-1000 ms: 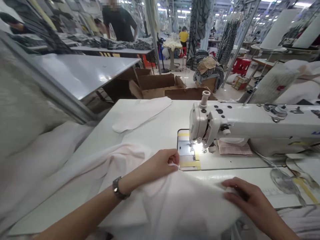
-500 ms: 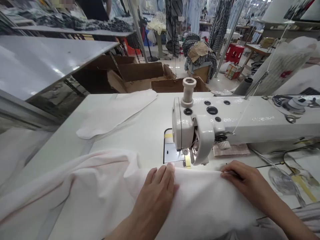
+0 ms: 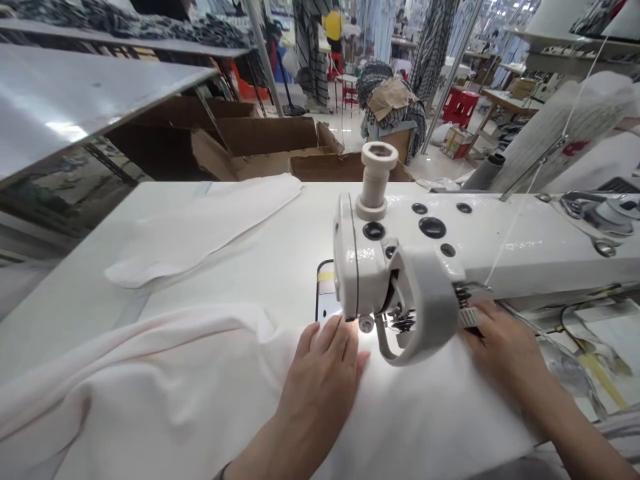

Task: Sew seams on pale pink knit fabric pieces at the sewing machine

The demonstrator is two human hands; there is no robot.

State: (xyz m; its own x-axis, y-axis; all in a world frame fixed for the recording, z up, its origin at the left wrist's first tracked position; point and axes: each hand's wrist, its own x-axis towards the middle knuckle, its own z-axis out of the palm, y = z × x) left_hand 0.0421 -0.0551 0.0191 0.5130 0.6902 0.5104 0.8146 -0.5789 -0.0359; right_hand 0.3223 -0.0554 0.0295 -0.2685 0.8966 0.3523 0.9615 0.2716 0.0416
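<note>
A large piece of pale pinkish-white cloth point(image 3: 420, 413) covers the front of the sewing table, smooth on the right and folded in soft waves on the left. Its far edge lies under the head of a white sewing machine point(image 3: 370, 267), where a small lamp glows. My left hand point(image 3: 323, 377) rests on the cloth just left of the needle area, fingers together and bent over the edge, thumb beside them. To the right of the machine's curved guard, my right hand point(image 3: 505, 343) grips the cloth; its fingertips are partly hidden behind a ribbed knob.
Another pale cloth piece point(image 3: 205, 230) lies flat at the table's back left. Cardboard boxes point(image 3: 275, 137) stand beyond the table. A grey-topped table point(image 3: 100, 100) is at left. Thread point(image 3: 555, 150) runs down to the machine, and a red stool point(image 3: 460, 107) stands behind.
Both hands have moved the cloth forward, so its edge is now under the machine head. My right hand has gone up beside the guard. The view has shifted closer to the machine.
</note>
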